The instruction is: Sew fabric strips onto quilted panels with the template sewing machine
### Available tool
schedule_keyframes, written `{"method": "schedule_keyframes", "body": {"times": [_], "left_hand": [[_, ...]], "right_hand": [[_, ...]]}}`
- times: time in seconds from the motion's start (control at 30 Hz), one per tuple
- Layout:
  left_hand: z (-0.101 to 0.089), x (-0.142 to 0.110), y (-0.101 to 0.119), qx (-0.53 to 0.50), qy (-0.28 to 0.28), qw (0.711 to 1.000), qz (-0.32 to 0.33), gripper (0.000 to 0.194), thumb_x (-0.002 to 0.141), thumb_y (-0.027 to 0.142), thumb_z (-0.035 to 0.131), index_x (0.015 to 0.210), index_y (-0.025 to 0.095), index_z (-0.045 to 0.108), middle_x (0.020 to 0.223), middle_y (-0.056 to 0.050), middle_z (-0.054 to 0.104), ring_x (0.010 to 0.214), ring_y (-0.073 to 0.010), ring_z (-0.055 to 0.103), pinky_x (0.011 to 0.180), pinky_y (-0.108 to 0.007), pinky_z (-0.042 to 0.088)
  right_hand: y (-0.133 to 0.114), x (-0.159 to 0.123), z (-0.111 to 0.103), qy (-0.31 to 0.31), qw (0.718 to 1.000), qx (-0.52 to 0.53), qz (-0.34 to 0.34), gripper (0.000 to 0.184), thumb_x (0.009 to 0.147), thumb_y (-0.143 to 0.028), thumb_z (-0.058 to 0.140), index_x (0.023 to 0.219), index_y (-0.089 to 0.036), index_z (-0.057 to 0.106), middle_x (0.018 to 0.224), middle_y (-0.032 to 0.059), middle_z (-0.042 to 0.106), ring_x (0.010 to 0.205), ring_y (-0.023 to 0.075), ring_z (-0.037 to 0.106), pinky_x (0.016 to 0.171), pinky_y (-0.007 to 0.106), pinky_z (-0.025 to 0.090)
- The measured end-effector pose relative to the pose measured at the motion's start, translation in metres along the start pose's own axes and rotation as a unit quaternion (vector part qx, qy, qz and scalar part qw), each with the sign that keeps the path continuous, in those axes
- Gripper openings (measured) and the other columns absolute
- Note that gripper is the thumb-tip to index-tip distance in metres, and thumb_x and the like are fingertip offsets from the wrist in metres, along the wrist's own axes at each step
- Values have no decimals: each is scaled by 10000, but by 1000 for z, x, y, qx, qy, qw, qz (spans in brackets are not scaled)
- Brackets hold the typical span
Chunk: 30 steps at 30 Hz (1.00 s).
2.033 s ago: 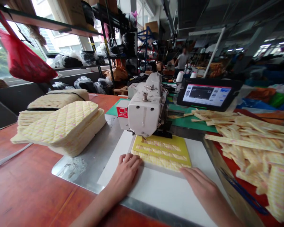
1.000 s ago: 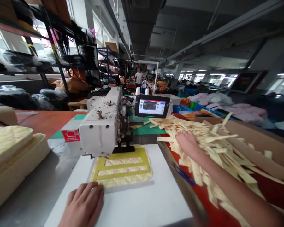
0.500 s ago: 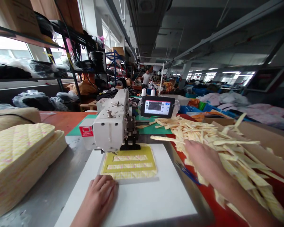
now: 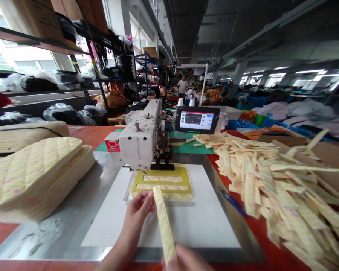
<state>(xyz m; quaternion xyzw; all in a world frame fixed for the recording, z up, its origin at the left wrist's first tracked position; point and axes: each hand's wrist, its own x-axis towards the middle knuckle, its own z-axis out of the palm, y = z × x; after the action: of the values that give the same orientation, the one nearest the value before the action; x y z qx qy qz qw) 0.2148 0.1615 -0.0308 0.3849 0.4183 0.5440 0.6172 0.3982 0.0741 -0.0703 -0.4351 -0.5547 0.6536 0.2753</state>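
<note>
Your left hand (image 4: 137,218) is closed on the upper part of a quilted strip (image 4: 163,222), pinching it between fingers and thumb. The strip, pale yellow with pink marks, is lifted clear of the board and runs tilted from that grip down toward you. Your right hand (image 4: 186,259) sits at the bottom edge of the view, touching the strip's lower end. The frame cuts that hand off, so you cannot tell whether it is fully closed.

Just ahead of your left grip, a yellow template (image 4: 161,184) lies on a white board (image 4: 203,226), with quilted fabric showing through its two slots. The template's far edge sits under the foot of the sewing machine (image 4: 138,139). To the left of your grip, a stack of quilted panels (image 4: 34,177) rests on a metal plate (image 4: 53,233). To the right, a heap of loose strips (image 4: 271,192) covers much of a red table (image 4: 251,233) and reaches a cardboard box (image 4: 322,150). Blue scissors (image 4: 231,201) lie at the heap's near edge. Beyond the machine stands a touchscreen (image 4: 196,120), and far off, a co-worker (image 4: 182,84) is standing.
</note>
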Motion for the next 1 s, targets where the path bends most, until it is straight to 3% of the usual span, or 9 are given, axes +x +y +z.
{"method": "schedule_keyframes", "body": {"times": [0.13,0.27,0.4,0.5,0.6,0.73,0.87,1.0], "left_hand": [[5,1,-4,12,-25,999,-25,475,759,533,842,968,139,676,811,-16,637,698,-105,592,631,-206,505],[7,11,-20,74,-66,995,-3,560,706,539,861,1027,168,593,836,-3,622,626,-122,618,560,-240,520],[3,13,-30,126,-106,986,24,445,798,502,770,1012,168,567,928,-22,608,624,-113,635,554,-243,531],[1,8,-30,164,-94,981,34,408,842,458,728,1082,177,552,1016,-37,613,559,-82,609,494,-216,482],[-1,5,-25,187,-60,979,49,423,873,471,710,1144,175,579,985,-34,637,540,-75,571,456,-196,414],[-6,7,-15,163,-48,983,74,390,827,511,767,944,147,689,854,-62,708,711,-156,644,599,-236,494],[-10,9,-12,80,-56,995,15,500,698,540,869,956,145,705,799,-53,730,707,-176,674,680,-289,550],[-8,4,-9,73,-76,994,-13,454,720,525,861,916,139,725,879,-80,753,775,-198,704,744,-314,572]], "right_hand": [[-29,18,-18,122,988,-8,-96,418,942,-601,603,1177,-256,616,1139,73,701,1027,223,679,916,350,539],[-44,53,-37,168,976,14,-138,453,865,-601,686,1070,-205,606,956,66,708,787,207,711,698,340,608],[-37,79,-44,234,962,-36,-140,403,817,-510,756,1033,-204,607,959,54,709,681,169,687,469,242,519],[-33,86,-44,229,965,-1,-132,405,767,-509,784,953,-193,611,775,-5,662,503,114,587,388,209,418],[-34,84,-41,205,969,38,-133,429,753,-523,790,949,-193,598,769,-18,645,505,102,577,397,200,401],[-41,74,-34,163,976,69,-128,437,744,-513,818,954,-202,594,749,-31,639,522,100,577,413,190,378],[-48,71,-29,172,974,74,-128,454,748,-569,811,920,-206,599,712,-29,648,527,101,565,436,197,372],[-50,72,-26,168,973,90,-128,482,722,-589,825,928,-207,615,694,-32,643,519,103,552,445,208,377]]}}
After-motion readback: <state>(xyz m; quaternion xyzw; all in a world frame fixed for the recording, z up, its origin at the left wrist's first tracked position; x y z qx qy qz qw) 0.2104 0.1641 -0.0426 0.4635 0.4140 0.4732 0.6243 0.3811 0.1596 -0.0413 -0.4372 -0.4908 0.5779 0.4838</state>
